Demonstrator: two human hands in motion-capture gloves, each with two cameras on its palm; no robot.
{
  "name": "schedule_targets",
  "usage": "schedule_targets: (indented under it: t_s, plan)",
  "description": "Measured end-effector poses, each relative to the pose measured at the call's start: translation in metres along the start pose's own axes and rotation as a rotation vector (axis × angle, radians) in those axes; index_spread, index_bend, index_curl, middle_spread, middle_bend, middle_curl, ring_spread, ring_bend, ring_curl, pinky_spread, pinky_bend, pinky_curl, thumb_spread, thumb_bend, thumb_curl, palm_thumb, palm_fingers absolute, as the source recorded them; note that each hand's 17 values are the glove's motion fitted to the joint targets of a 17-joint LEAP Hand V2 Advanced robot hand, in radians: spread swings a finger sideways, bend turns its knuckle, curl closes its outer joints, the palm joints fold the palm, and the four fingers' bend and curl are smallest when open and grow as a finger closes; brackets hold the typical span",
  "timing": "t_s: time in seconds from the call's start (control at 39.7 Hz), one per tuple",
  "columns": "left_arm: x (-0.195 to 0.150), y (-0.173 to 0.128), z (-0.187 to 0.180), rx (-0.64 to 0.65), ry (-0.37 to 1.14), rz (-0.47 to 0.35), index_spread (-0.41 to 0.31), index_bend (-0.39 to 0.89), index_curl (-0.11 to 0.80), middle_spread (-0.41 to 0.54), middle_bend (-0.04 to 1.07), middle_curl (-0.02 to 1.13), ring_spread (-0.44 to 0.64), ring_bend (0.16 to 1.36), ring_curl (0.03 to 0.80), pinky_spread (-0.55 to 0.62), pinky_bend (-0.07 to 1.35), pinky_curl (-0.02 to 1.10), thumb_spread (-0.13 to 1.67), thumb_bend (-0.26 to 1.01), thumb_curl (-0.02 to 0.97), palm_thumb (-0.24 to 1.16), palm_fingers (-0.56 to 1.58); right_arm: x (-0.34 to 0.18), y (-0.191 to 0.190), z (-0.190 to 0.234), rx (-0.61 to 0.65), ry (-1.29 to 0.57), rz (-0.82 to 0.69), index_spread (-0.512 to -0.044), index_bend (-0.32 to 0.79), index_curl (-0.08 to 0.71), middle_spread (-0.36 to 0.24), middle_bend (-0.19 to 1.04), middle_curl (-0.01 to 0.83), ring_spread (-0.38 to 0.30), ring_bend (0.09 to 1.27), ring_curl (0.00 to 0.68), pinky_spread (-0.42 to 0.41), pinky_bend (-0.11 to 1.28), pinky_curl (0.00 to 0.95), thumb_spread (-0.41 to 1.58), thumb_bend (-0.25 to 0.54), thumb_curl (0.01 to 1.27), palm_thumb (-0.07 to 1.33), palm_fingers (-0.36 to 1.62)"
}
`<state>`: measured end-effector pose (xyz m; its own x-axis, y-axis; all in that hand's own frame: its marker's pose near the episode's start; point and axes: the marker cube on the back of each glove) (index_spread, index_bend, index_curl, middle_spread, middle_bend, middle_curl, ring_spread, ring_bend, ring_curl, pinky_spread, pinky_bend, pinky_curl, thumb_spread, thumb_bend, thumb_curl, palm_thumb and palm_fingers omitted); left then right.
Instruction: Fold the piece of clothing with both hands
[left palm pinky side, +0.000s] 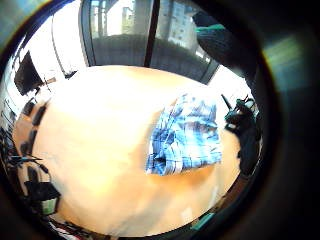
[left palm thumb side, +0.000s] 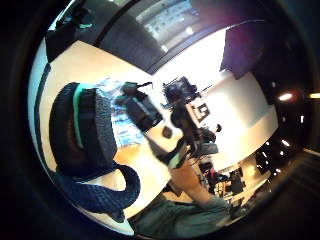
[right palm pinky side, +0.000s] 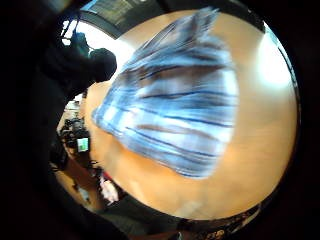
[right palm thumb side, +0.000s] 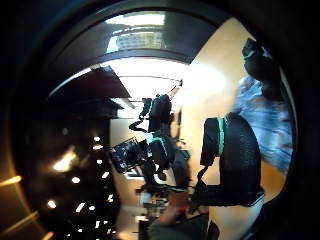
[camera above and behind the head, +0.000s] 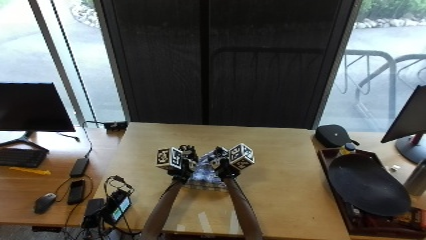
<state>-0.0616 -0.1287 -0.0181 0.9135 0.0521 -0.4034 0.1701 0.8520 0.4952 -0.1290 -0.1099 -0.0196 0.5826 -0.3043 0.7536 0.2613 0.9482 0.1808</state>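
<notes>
Neither grip can be read for certain: both black-gloved hands hover close together over the garment, and whether their fingers pinch the cloth or merely hang above it I cannot tell. Largest in the scene is the pale wooden worktop (camera above and behind the head: 279, 165), set before a tall dark window panel (camera above and behind the head: 219, 60). Near the worktop's middle lies the blue-and-white checked piece of clothing (camera above and behind the head: 204, 181) — gathered into a compact folded bundle, mostly hidden under the hands in the outside view. The left little-finger palm view shows that bundle (left palm pinky side: 186, 137) lying flat on the wood, with a gloved hand just beside it; the right little-finger palm view shows the checked cloth (right palm pinky side: 175, 105) filling much of the picture, so it is close to that palm. The left hand (camera above and behind the head: 180, 165) and the right hand (camera above and behind the head: 225, 167) sit side by side above the bundle, forearms reaching up from the near edge. At the far right rests a dark oval tray (camera above and behind the head: 366, 185); at the left, a black monitor (camera above and behind the head: 33, 107) — both well apart from the clothing.
</notes>
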Motion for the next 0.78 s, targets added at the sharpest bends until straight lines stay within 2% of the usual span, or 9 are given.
schedule_targets:
  t_s: [0.08,0.18,0.3,0.38,0.53,0.73,0.78]
  plan:
    - [0.003,0.0,0.007,-0.037,-0.078,0.037,-0.132,0.17,0.382,-0.075,0.3,0.43,0.14,0.43,0.328,0.27,0.24,0.36,1.49,0.09,0.257,0.24,0.6,0.013,0.002,-0.023,0.091,0.217,0.067,-0.262,0.16,0.158,-0.116,0.39,0.466,-0.104,0.53,0.407,0.086,0.45,0.316,1.16,-0.016,0.51,0.78,0.82]
    - [0.02,0.004,0.012,-0.118,-0.243,0.102,-0.139,0.18,0.389,-0.079,0.28,0.43,0.14,0.41,0.325,0.29,0.21,0.35,1.47,0.08,0.263,0.25,0.58,0.029,0.022,-0.07,0.097,0.495,0.151,-0.288,0.22,0.217,-0.091,0.25,0.43,-0.06,0.38,0.381,0.168,0.47,0.33,1.22,-0.036,0.49,0.71,0.6]
    - [0.032,0.011,0.018,-0.255,-0.413,0.149,-0.143,0.18,0.399,-0.076,0.24,0.43,0.15,0.4,0.327,0.31,0.18,0.34,1.42,0.05,0.264,0.23,0.55,0.059,0.035,-0.117,0.09,0.753,0.223,-0.313,0.22,0.258,-0.058,0.16,0.398,-0.006,0.27,0.35,0.229,0.49,0.336,1.27,-0.041,0.46,0.61,0.49]
    - [0.038,0.014,0.019,-0.3,-0.475,0.172,-0.144,0.17,0.401,-0.076,0.22,0.43,0.15,0.39,0.325,0.33,0.17,0.34,1.38,0.03,0.266,0.21,0.54,0.075,0.035,-0.138,0.137,0.878,0.249,-0.327,0.22,0.275,-0.052,0.13,0.375,0.031,0.22,0.327,0.258,0.51,0.338,1.28,-0.022,0.44,0.61,0.43]
    - [0.047,0.014,0.022,-0.28,-0.508,0.199,-0.146,0.17,0.403,-0.075,0.2,0.42,0.16,0.39,0.324,0.35,0.18,0.33,1.34,0.0,0.274,0.21,0.53,0.077,0.041,-0.159,0.252,1.003,0.263,-0.342,0.24,0.309,-0.037,0.11,0.333,0.088,0.17,0.296,0.295,0.54,0.343,1.29,-0.003,0.44,0.65,0.35]
    - [0.045,0.02,0.024,-0.314,-0.505,0.182,-0.147,0.17,0.4,-0.074,0.19,0.42,0.17,0.39,0.327,0.36,0.18,0.32,1.31,-0.01,0.281,0.21,0.51,0.057,0.051,-0.159,0.291,1.054,0.247,-0.35,0.25,0.342,-0.018,0.13,0.298,0.123,0.17,0.277,0.315,0.56,0.346,1.29,-0.006,0.44,0.69,0.29]
    - [0.043,0.008,0.019,-0.237,-0.54,0.203,-0.147,0.17,0.4,-0.074,0.19,0.42,0.17,0.39,0.326,0.36,0.18,0.32,1.3,-0.01,0.282,0.22,0.5,0.056,0.051,-0.158,0.284,1.059,0.248,-0.351,0.25,0.348,-0.016,0.13,0.292,0.127,0.18,0.275,0.317,0.57,0.346,1.29,-0.008,0.43,0.7,0.29]
